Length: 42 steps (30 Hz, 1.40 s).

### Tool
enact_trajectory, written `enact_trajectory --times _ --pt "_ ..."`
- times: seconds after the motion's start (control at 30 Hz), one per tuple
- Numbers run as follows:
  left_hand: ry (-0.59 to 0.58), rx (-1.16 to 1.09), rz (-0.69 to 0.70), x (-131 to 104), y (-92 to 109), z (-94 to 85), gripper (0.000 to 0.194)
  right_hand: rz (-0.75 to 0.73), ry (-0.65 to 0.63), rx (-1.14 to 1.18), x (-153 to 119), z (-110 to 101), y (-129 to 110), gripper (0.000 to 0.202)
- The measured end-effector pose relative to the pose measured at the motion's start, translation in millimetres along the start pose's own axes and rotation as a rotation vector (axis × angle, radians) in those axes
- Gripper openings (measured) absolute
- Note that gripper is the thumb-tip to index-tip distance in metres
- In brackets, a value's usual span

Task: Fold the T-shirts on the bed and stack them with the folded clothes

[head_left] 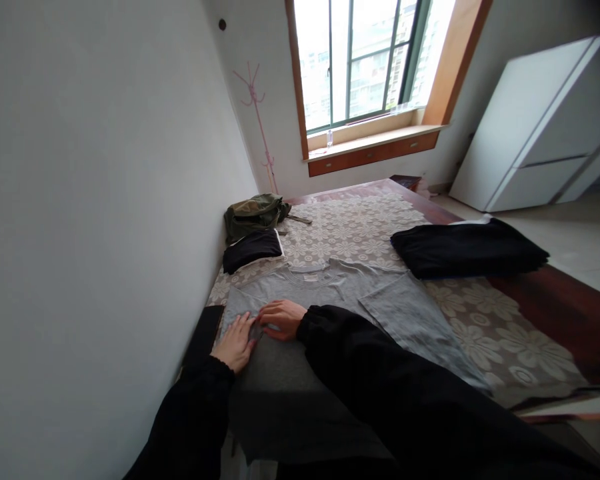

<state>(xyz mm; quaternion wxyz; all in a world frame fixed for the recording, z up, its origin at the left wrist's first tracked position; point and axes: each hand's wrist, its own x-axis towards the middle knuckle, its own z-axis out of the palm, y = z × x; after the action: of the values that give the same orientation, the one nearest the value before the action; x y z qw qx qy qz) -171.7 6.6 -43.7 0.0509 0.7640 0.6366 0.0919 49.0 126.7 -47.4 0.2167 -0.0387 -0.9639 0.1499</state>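
A grey T-shirt [290, 373] is spread over the table, its collar toward the window and its lower part hanging at the near edge. On the shirt's left side my left hand [236, 342] lies flat, fingers spread. Just right of it, my right hand [281, 320] has its fingers bent and pressed together on a small raised fold of the grey cloth. The two hands nearly touch. The right sleeve of the shirt lies folded across its body.
A patterned cloth [350, 227] covers the red-brown table [565, 313]. A dark folded garment [253, 250] and green backpack [257, 215] lie at the back left, a black folded pile [470, 248] at right. A white wall [95, 200] borders the left.
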Motion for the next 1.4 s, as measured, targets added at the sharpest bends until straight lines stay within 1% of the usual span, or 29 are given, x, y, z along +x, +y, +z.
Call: enact_trajectory --times 0.1,0.17,0.23,0.3,0.33,0.4,0.47,0.53,0.57,0.63,0.7,0.77,0.83,0.87,0.93,1.03,1.13,1.23,1.4 --pt "0.005 0.003 -0.023 34.5 -8.7 5.3 0.042 0.133 0.035 -0.037 0.2 3.1 1.8 0.050" --pt "0.064 0.021 -0.076 47.3 -8.3 12.1 0.046 0.220 0.044 -0.054 0.6 5.3 2.8 0.061" --pt "0.134 0.067 -0.139 52.0 -4.5 21.3 0.054 0.274 0.024 -0.056 1.3 6.0 2.4 0.066" --pt "0.194 0.121 -0.195 51.5 -0.3 30.1 0.058 0.334 -0.014 -0.060 1.4 5.4 -0.9 0.069" --pt "0.208 0.142 -0.221 50.5 1.2 33.3 0.061 0.387 -0.032 -0.069 0.6 4.9 -4.0 0.071" --pt "0.212 0.167 -0.268 48.8 1.8 36.0 0.066 0.542 -0.072 -0.103 -4.1 3.3 -12.6 0.075" --pt "0.187 0.185 -0.295 48.9 -0.9 33.4 0.071 0.684 -0.154 -0.131 -16.2 -1.2 -22.3 0.084" --pt "0.140 0.196 -0.290 51.3 -5.8 27.1 0.073 0.748 -0.243 -0.141 -38.9 -12.3 -29.2 0.091" --pt "0.115 0.197 -0.282 53.4 -8.5 23.6 0.073 0.761 -0.267 -0.150 -54.9 -21.3 -30.3 0.092" --pt "0.091 0.194 -0.272 58.5 -13.1 18.4 0.070 0.811 -0.236 -0.200 -95.4 -45.5 -27.2 0.088" --pt "0.147 0.187 -0.265 63.9 -14.9 17.9 0.065 0.941 -0.178 -0.309 -143.0 -73.7 -18.1 0.084" --pt "0.251 0.173 -0.275 68.1 -13.8 22.0 0.063 1.142 -0.164 -0.426 -190.3 -97.6 -6.7 0.087" --pt "0.312 0.155 -0.315 70.5 -11.1 27.7 0.070 1.327 -0.118 -0.523 -229.6 -109.7 3.8 0.087" --pt "0.310 0.147 -0.343 71.2 -9.7 30.1 0.074 1.372 -0.081 -0.555 -244.6 -110.5 8.1 0.084" --pt "0.273 0.139 -0.390 71.8 -7.7 33.0 0.080 1.381 -0.026 -0.598 -264.3 -104.0 14.8 0.078" --pt "0.207 0.133 -0.395 71.6 -6.3 32.8 0.082 1.327 -0.006 -0.628 -272.9 -88.9 21.8 0.077" --pt "0.192 0.135 -0.387 71.8 -5.2 30.4 0.085 1.317 -0.012 -0.621 -268.0 -82.8 27.4 0.083" --pt "0.200 0.134 -0.387 73.6 -3.4 27.2 0.087 1.338 -0.007 -0.608 -259.7 -84.7 30.1 0.089" --pt "0.197 0.149 -0.388 72.4 -1.4 26.8 0.092 1.355 -0.019 -0.612 -253.2 -83.1 23.4 0.094"
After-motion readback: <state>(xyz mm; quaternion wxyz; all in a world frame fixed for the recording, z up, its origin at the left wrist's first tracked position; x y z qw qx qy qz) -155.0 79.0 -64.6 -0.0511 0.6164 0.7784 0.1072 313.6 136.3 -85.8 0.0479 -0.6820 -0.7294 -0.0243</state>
